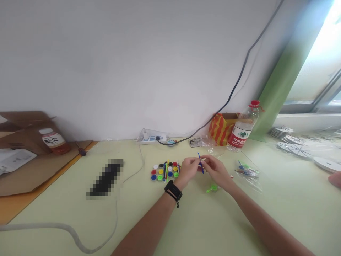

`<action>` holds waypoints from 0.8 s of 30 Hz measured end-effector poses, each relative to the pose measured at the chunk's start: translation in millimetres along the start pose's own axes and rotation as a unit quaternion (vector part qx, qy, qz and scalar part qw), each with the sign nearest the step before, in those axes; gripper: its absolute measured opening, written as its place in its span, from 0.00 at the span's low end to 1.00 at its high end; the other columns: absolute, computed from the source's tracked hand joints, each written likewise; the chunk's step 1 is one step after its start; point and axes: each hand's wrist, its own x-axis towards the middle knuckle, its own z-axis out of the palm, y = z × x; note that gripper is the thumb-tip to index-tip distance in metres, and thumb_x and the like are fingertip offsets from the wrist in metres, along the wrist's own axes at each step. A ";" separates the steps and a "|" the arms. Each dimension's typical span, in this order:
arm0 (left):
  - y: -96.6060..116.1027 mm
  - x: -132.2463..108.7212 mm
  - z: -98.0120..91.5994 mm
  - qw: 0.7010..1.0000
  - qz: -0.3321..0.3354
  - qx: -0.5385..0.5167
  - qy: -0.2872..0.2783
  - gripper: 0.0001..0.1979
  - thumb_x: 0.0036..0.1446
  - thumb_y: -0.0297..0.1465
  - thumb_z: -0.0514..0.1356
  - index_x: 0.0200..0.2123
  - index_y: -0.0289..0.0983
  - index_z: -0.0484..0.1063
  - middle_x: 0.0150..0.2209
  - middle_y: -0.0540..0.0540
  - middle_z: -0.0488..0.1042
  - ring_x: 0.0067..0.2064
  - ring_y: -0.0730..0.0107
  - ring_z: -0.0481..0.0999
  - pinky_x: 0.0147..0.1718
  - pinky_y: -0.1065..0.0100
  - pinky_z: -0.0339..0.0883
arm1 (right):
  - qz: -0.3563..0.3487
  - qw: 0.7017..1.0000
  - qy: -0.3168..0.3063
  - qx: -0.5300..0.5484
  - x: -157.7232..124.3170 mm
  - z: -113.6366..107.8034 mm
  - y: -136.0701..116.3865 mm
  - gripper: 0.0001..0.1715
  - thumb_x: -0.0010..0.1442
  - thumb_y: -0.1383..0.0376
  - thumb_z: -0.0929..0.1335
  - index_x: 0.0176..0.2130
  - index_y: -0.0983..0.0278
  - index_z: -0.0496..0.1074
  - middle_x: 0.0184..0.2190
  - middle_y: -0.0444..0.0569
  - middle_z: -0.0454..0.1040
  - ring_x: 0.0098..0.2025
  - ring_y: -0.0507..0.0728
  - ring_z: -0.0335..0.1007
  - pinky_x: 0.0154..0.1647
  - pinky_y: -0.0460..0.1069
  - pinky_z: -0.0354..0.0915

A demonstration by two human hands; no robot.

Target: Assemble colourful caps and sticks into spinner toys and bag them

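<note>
"Where is the blue stick (202,169)?"
"Between the two hands' fingertips, its long axis steep and slightly slanted. One end points up, away from the person and a little left; the other comes out below the fingers, towards the person and rightward."

"How do the fingers stand?"
"The left hand (188,170) is curled, its thumb and forefinger pinched closed on the stick. The right hand (217,171) is bent, its fingertips brought up against the stick from the right; whether they grip it too, one cannot tell."

"And around them?"
"Just left of the left fingers lie coloured wheels (161,171) in rows, with thin rods (165,171) among them. A bright green piece (212,188) sits below the right fingers, on the near side. Farther right of those fingers is a clear bag (247,170) of small parts."
</note>
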 end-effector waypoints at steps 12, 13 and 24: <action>27.4 -2.8 -35.0 0.995 0.045 0.047 -0.074 0.21 0.51 0.43 0.72 0.39 0.32 0.79 0.34 0.42 0.80 0.32 0.70 0.79 0.34 0.68 0.75 | 0.101 0.967 -0.029 0.231 -1.6 3.8 -18.4 0.27 0.58 0.43 0.70 0.43 0.62 0.74 0.30 0.48 0.74 0.34 0.56 0.70 0.37 0.52 0.68; 30.9 -3.7 -37.9 0.994 0.047 0.055 -0.086 0.20 0.51 0.42 0.72 0.39 0.32 0.79 0.35 0.42 0.80 0.33 0.69 0.79 0.34 0.69 0.74 | 0.110 0.960 -0.030 0.257 -2.2 5.9 -20.0 0.25 0.58 0.44 0.71 0.42 0.62 0.74 0.30 0.48 0.74 0.34 0.56 0.70 0.37 0.52 0.68; 52.0 -11.0 -58.4 0.962 0.103 0.185 -0.172 0.09 0.51 0.33 0.68 0.36 0.34 0.79 0.33 0.43 0.80 0.35 0.66 0.80 0.37 0.68 0.73 | 0.132 0.952 -0.073 0.267 3.7 26.2 -18.5 0.11 0.52 0.60 0.70 0.36 0.61 0.70 0.25 0.43 0.71 0.27 0.52 0.65 0.32 0.48 0.64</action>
